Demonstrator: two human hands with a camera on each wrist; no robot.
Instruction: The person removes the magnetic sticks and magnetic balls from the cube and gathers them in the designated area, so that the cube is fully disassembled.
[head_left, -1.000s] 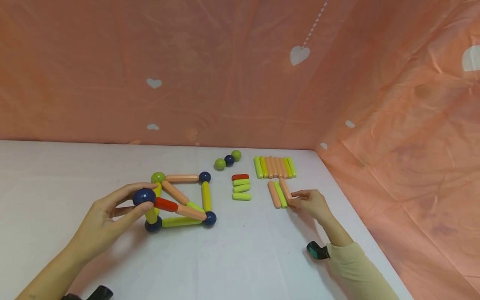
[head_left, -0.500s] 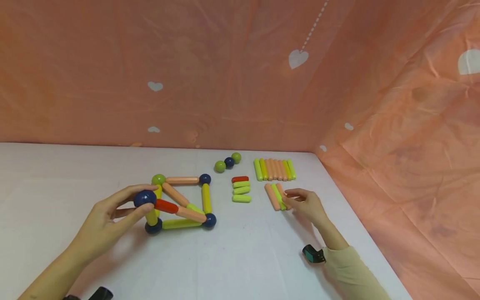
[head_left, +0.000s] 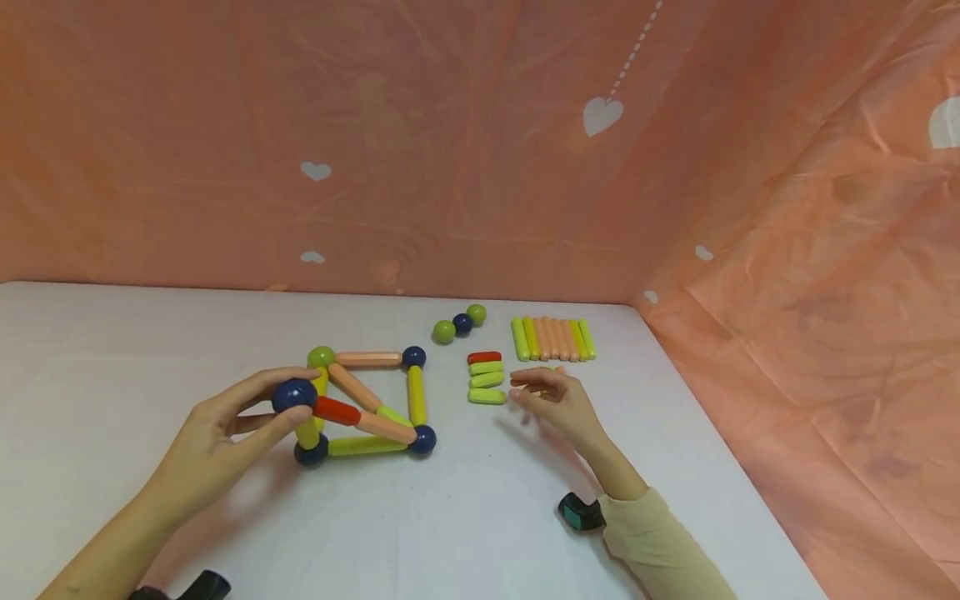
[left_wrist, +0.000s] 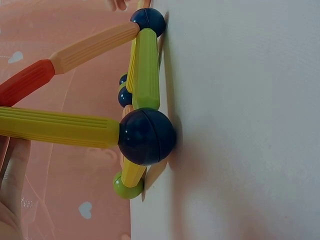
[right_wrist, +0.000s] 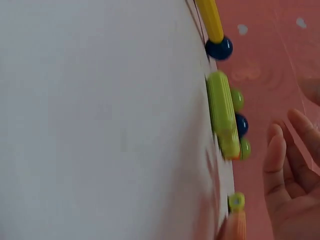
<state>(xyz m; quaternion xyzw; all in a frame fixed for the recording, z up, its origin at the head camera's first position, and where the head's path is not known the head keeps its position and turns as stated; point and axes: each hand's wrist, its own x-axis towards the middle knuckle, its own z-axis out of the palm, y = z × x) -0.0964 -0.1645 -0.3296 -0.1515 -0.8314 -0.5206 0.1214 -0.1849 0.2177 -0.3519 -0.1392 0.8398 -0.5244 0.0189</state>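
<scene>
My left hand [head_left: 221, 429] pinches a navy ball [head_left: 294, 395] between thumb and fingers. Under that ball stands a yellow magnetic stick [left_wrist: 60, 127], its foot on a lower navy ball [left_wrist: 147, 137]. A red stick [head_left: 337, 410] and a peach stick [head_left: 386, 427] slope from the held ball to a navy corner ball [head_left: 422, 440]. This joins a four-sided frame of sticks and balls on the table. My right hand [head_left: 558, 407] hovers, fingers loosely bent and holding nothing, just right of a short green stick [head_left: 487, 397]. It mostly hides a few longer sticks behind it.
A row of long green, yellow and peach sticks [head_left: 553, 339] lies at the back right. Left of it are two green balls and a navy ball [head_left: 462, 324]. A short red stick [head_left: 484, 357] heads the short green ones. An orange cloth [head_left: 450, 167] hangs behind the white table.
My right hand has left the peach stick, now beside the other long ones, and moved left towards the short sticks. My left hand keeps its hold on the navy ball.
</scene>
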